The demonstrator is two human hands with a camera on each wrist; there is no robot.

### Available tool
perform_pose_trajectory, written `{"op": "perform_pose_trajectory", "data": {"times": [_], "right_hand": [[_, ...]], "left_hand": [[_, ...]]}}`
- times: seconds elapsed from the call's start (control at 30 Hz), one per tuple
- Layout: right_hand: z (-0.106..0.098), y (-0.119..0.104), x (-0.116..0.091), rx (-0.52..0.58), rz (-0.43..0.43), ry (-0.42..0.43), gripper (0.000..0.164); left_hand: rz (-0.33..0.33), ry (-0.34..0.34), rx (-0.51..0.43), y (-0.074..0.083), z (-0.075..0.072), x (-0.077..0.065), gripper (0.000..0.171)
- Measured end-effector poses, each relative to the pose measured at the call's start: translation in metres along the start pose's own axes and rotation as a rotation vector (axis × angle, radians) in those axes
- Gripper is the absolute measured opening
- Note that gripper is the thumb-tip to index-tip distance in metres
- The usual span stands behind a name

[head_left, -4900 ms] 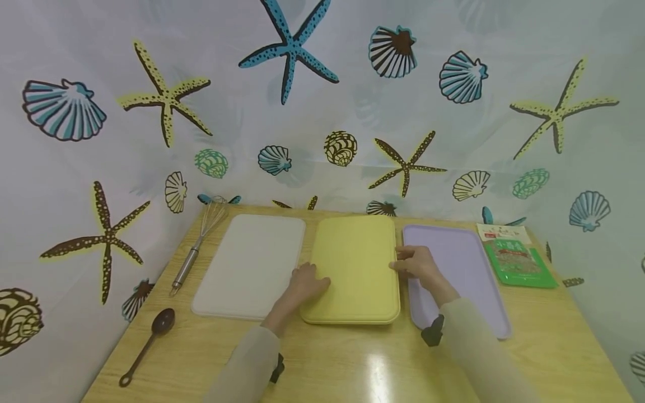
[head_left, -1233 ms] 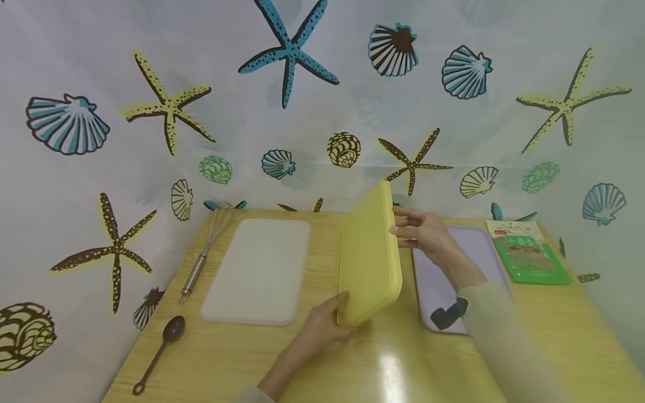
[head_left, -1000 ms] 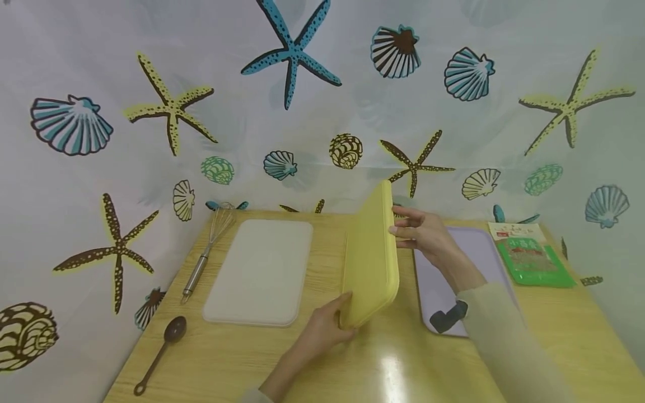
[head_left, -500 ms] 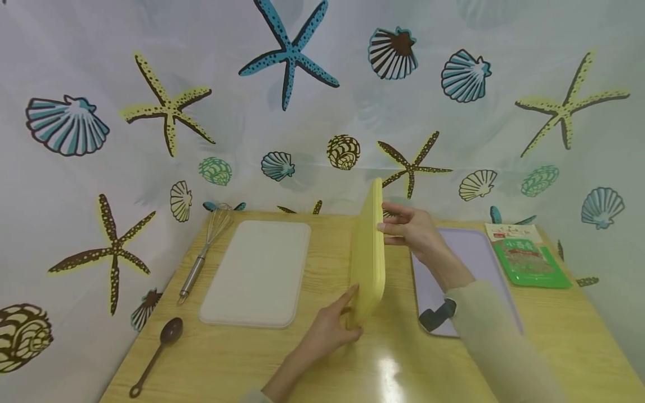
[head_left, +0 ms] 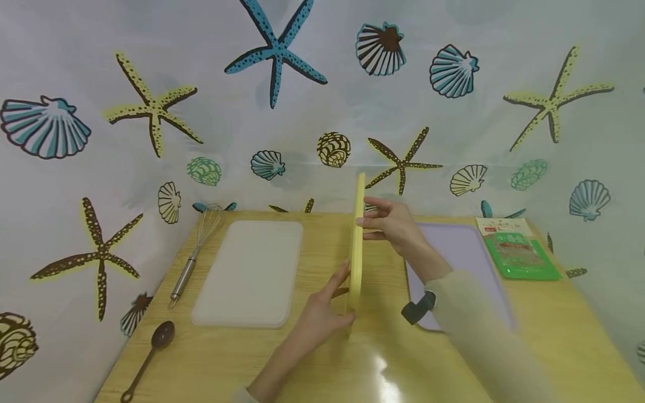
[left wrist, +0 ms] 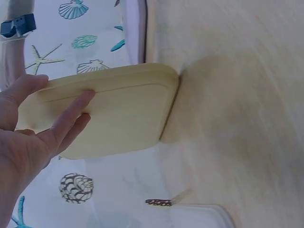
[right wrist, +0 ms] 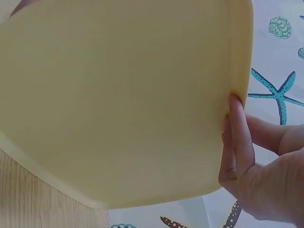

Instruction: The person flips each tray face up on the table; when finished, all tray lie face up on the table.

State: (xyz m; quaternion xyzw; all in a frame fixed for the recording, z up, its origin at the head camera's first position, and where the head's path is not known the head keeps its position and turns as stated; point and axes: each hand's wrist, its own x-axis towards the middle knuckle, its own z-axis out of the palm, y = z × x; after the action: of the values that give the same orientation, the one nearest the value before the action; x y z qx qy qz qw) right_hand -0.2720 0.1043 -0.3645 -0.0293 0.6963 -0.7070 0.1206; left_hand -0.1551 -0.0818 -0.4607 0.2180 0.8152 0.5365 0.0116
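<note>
A yellow tray stands on its long side, almost edge-on in the head view. My left hand pinches its near edge; in the left wrist view, the fingers lie along the tray's outer face and the thumb is at the rim. On the other side, my right hand grips the upper edge with thumb and fingers. The right wrist view shows the tray's plain inner face with nothing on it, the right fingers inside the rim.
Left of the yellow tray lies a white tray, with a whisk and a brown spoon beyond it. To the right are a lilac tray and a green food packet. A patterned curtain hangs behind the wooden table.
The yellow tray, flat on the table at first, has been raised by its right side and turned until nearly vertical. Both hands have moved slightly left with it in the last second.
</note>
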Motion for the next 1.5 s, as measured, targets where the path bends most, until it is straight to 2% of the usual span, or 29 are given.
{"op": "perform_pose_trajectory", "data": {"times": [0.2, 0.4, 0.67, 0.87, 1.17, 1.5], "right_hand": [[0.015, -0.007, 0.005, 0.009, 0.024, 0.005, 0.059], [0.021, -0.007, 0.010, -0.003, 0.042, -0.016, 0.060], [0.027, -0.010, 0.012, -0.025, 0.057, -0.024, 0.060], [0.032, -0.010, 0.014, -0.028, 0.066, -0.039, 0.060], [0.036, -0.009, 0.013, -0.046, 0.053, -0.062, 0.060], [0.034, -0.001, 0.012, 0.006, 0.026, -0.096, 0.056]], "left_hand": [[0.059, 0.026, 0.019, 0.018, -0.016, 0.004, 0.105], [0.048, 0.041, 0.089, 0.031, -0.025, 0.003, 0.099], [0.027, 0.026, 0.080, 0.042, -0.031, 0.004, 0.093], [0.000, 0.027, 0.070, 0.046, -0.032, 0.002, 0.091], [0.019, 0.065, 0.098, 0.049, -0.036, 0.001, 0.086], [-0.020, 0.102, 0.131, 0.053, -0.039, -0.005, 0.080]]}}
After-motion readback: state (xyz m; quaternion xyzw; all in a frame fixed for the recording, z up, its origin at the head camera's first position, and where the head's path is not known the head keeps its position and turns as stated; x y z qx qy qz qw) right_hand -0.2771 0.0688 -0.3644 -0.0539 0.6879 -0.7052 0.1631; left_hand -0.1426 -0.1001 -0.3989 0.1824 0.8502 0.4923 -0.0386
